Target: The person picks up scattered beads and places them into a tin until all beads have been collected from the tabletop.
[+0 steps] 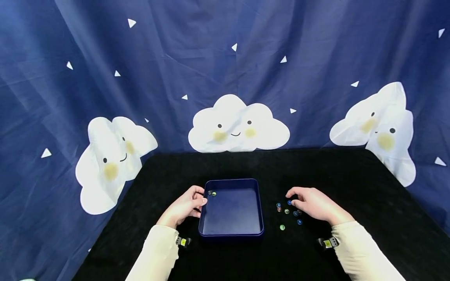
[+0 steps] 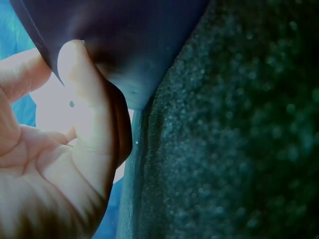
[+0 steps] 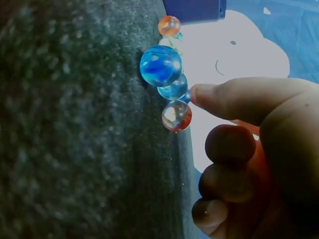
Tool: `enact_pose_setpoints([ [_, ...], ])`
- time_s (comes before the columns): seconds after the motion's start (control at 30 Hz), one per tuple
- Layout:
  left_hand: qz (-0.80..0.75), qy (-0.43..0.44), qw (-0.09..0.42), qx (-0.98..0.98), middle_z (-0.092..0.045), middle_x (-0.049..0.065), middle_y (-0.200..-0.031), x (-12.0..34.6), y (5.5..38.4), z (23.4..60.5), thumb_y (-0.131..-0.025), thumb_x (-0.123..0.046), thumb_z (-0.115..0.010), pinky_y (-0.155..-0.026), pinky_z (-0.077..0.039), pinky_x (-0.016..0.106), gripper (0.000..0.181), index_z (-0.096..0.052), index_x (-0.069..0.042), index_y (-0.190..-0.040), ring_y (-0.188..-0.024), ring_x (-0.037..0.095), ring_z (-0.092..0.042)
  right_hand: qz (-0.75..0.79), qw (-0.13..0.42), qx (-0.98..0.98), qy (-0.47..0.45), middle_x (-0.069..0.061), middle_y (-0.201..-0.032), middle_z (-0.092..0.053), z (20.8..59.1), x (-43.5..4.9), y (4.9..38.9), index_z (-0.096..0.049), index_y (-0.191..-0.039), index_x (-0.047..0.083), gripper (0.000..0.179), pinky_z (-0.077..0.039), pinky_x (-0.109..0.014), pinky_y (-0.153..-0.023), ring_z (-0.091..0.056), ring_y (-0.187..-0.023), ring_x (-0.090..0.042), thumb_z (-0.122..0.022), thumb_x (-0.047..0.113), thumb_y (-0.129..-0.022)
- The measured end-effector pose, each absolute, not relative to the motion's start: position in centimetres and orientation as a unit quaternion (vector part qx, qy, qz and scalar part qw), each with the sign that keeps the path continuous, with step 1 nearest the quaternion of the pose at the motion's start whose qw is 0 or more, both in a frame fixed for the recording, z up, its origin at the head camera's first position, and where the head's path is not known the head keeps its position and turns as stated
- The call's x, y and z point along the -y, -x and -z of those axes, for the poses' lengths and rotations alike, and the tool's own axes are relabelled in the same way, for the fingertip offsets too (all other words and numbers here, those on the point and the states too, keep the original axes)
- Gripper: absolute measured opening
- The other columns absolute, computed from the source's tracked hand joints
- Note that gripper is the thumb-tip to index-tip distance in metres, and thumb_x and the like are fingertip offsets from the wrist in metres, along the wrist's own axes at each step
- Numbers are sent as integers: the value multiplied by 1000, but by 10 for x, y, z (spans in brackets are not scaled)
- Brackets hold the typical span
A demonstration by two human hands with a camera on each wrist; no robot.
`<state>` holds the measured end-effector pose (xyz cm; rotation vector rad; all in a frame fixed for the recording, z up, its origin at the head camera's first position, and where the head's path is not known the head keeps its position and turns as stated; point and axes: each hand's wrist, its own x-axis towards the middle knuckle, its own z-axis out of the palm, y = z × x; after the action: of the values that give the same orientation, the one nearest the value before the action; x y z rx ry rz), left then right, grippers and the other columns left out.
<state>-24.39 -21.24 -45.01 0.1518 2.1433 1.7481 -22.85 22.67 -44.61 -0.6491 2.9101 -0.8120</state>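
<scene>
A dark blue square tray (image 1: 232,235) stands on the black cloth, with two glass marbles (image 1: 214,194) in its far left corner. My left hand (image 1: 186,205) grips the tray's left wall (image 2: 124,64) between thumb and fingers. Over a group of marbles right of the tray is my right hand (image 1: 313,203); its thumb and forefinger are apart, tips close to a blue marble (image 1: 289,202). Around it lie a red marble (image 1: 279,209), a green marble (image 1: 282,227) and several others. The right wrist view has a large blue-swirled marble (image 3: 160,66) in front and a clear-and-red marble (image 3: 176,115) below it.
Black cloth (image 1: 225,261) covers the table. Behind it hangs a blue curtain (image 1: 168,78) with white triangles and smiling clouds (image 1: 239,136). Each sleeve cuff has a small camera strapped beside it, such as the right wrist camera (image 1: 327,244).
</scene>
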Motion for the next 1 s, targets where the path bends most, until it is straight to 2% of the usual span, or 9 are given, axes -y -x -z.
enact_pose_setpoints([
  [0.47,-614,-50,179,-767,-52,9,-91,210,245,444,-87,-12,-63,-54,-51,32,47,-36,-1,-125,-69,18,-54,224,4,-948,224,16,-57,-46,448,-221,230,-61,-88,29,19,-38,-25,-55,-43,-51,-2,-67,13,-79],
  [0.73,-613,-48,177,-769,-51,9,-90,212,245,443,-87,-12,-62,-53,-50,32,47,-36,-2,-125,-69,20,-52,239,-42,-947,210,16,-56,-47,443,-218,230,-62,-95,26,14,-40,-25,-56,-44,-49,-1,-66,18,-83],
  [1.0,-612,-55,186,-767,-51,9,-89,209,243,439,-88,-8,-60,-55,-51,32,46,-35,2,-125,-68,19,-53,266,-90,-935,216,15,-56,-45,428,-210,224,-61,-100,29,17,-41,-23,-56,-44,-47,-1,-65,21,-85],
])
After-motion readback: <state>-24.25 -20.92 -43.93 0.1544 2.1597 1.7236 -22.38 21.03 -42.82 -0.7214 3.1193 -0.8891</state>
